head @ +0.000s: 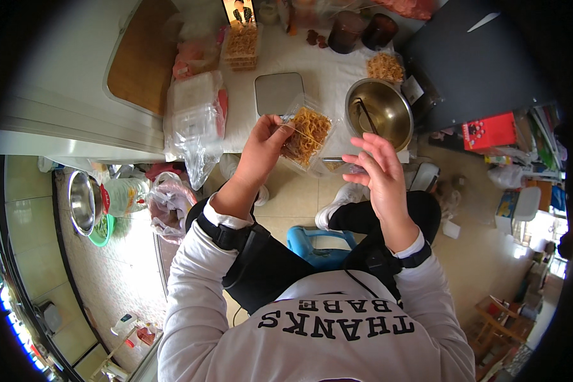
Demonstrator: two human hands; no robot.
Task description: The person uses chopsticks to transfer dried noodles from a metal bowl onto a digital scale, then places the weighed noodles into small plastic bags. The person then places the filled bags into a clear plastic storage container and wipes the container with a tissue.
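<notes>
My left hand [267, 143] grips the left side of a clear plastic box [332, 125] filled with yellowish-brown shredded food [310, 136], possibly noodles. A thin pale strand, perhaps a rubber band, runs from the left thumb across the food. The box is held tilted over the table's front edge. To its right, my right hand [379, 176] is raised with fingers spread and nothing in it. Just beyond those fingers stands a steel mixing bowl [401, 107], with a dark utensil [366, 114] leaning inside. A flat kitchen scale [279, 90] lies behind the box.
Filled boxes [241, 47] are stacked at the back, below a lit phone [240, 12]. Bagged plastic containers [198, 102] lie at left. Two dark jars [346, 31] and another food pack [385, 66] stand back right. A blue stool [305, 243] is below me, a bag-lined bin [172, 196] at left.
</notes>
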